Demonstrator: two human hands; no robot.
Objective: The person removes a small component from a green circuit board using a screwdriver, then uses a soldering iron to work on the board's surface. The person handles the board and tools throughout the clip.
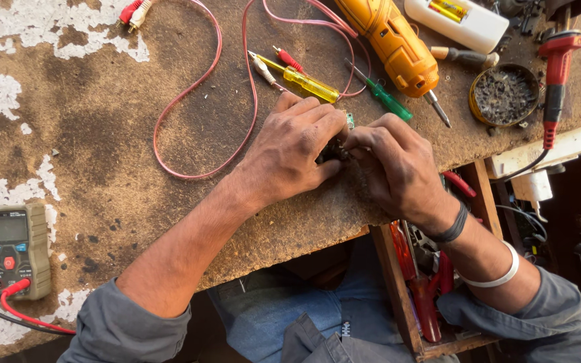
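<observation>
My left hand (294, 151) and my right hand (398, 168) meet near the front edge of a worn brown workbench (115, 154). Both are closed around one small dark part (334, 151), mostly hidden under my fingers. A bit of green shows at the top of it (350, 121). My right wrist wears a black band and a white band.
Behind my hands lie a yellow screwdriver (304, 81), a green screwdriver (384, 99), an orange power driver (395, 44) and pink wire loops (189, 94). A tin of debris (504, 95) and red soldering iron (556, 81) sit right. A green multimeter (16, 249) lies left. A drawer of pliers (425, 289) hangs open.
</observation>
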